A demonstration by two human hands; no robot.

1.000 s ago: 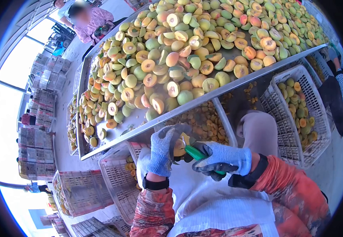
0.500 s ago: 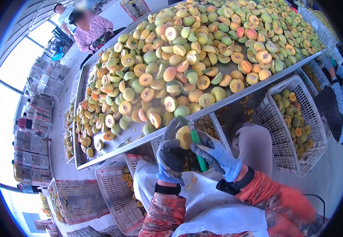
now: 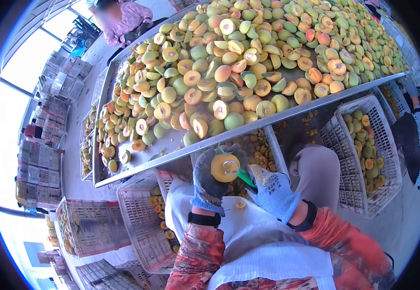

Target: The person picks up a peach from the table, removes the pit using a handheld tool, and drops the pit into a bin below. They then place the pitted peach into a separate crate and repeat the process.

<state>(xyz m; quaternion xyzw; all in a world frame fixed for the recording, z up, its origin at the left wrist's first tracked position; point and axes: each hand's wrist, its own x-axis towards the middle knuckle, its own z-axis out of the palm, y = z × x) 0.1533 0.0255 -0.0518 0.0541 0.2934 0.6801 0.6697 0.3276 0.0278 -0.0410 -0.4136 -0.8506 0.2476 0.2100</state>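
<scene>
A metal table heaped with cut fruit (image 3: 220,109) spans the scene. Just before the table's near rim (image 3: 195,149), the gloved right hand (image 3: 276,192) clasps a green-handled tool (image 3: 245,178), its metal loop against a yellow fruit (image 3: 219,170) cupped in the gloved left hand's (image 3: 207,180) curled fingers.

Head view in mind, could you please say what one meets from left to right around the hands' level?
Stacked crates, open crate, left hand holding a yellow fruit, green handle, right hand, white fruit crate.
</scene>
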